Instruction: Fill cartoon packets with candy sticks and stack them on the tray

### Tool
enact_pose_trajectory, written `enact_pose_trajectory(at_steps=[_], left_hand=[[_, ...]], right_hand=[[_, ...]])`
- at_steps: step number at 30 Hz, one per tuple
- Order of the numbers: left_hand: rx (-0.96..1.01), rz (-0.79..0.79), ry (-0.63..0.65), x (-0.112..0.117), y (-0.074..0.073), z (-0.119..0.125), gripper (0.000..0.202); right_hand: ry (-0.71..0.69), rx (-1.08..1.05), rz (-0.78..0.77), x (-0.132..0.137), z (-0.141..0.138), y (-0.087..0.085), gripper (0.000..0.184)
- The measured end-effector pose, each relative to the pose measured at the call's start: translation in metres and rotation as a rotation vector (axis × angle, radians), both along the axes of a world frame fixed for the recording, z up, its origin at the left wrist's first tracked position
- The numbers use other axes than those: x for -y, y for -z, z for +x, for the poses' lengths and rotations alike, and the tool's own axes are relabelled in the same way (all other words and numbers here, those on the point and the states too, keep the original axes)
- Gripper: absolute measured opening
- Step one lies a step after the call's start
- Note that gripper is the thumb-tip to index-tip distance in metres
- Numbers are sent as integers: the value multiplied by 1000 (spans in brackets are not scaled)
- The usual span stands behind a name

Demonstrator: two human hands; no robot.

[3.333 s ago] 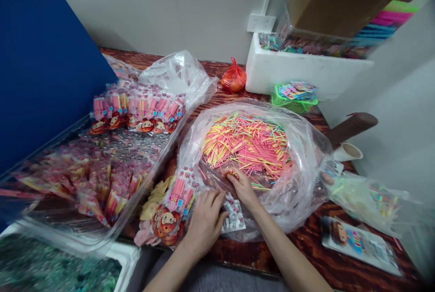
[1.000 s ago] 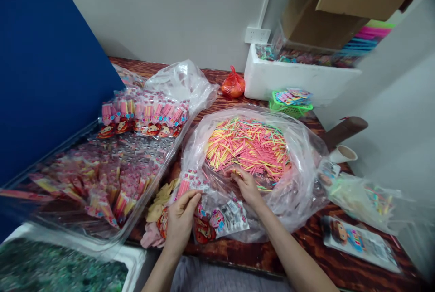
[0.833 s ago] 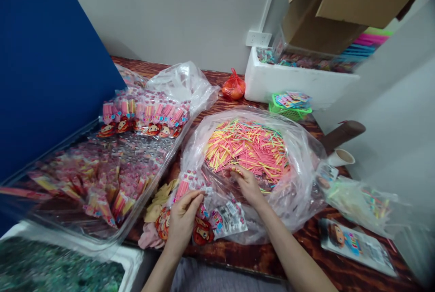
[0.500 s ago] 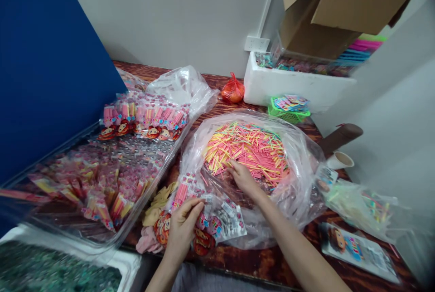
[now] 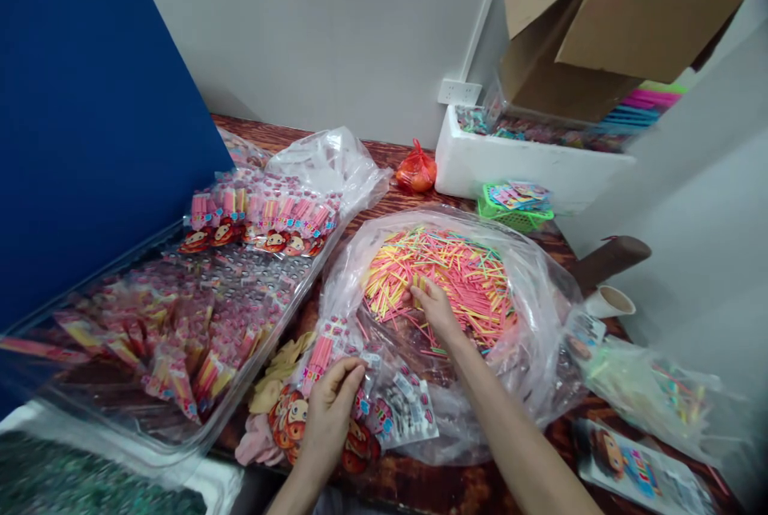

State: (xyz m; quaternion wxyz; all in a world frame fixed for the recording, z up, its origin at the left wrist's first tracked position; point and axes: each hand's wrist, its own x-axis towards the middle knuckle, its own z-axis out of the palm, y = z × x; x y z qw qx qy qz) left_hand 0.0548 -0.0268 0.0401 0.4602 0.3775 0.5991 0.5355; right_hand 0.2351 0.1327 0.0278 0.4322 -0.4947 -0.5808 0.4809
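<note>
A heap of thin pink, yellow and green sticks (image 5: 462, 275) lies in a large opened clear plastic bag (image 5: 540, 283). At the heap's near left edge my right hand (image 5: 438, 311) is closed, with a few yellowish sticks between thumb and fingers. My left hand (image 5: 333, 411) is lower left, thumb and forefinger pinched at the edge of a small printed plastic packet (image 5: 367, 375). Flat silvery packets (image 5: 411, 411) lie just right of it. Filled packets with pink sticks (image 5: 321, 355) and cartoon heads are partly hidden behind the left hand.
A clear tray (image 5: 288, 315) at left holds many filled packets. Yellow and pink cloths (image 5: 264, 439) lie beside it. Behind are a red bag of fruit (image 5: 416, 171), a green basket (image 5: 516, 215) and a white foam box (image 5: 534, 171). A paper cup (image 5: 612, 303) and printed pouch (image 5: 642, 467) are at right.
My right hand has closed on a few sticks at the heap's edge. The left hand stays over the packets. The whole view has shifted slightly.
</note>
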Motion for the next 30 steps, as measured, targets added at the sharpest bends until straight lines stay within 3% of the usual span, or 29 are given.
enact_pose_trajectory(at_steps=[4, 10, 19, 23, 30], left_hand=[[22, 1, -1, -3, -3, 2, 23], [97, -12, -38, -2, 3, 3, 24], [419, -91, -174, -3, 3, 1, 37], [559, -112, -165, -3, 2, 1, 35], [624, -141, -156, -3, -4, 2, 37]], right_hand=[[-50, -307, -93, 32, -11, -20, 21], [-126, -98, 145, 67, -21, -46, 20], [-133, -86, 185, 84, -20, -40, 24], [-127, -73, 191, 87, -20, -39, 24], [-136, -52, 185, 89, -22, -38, 23]])
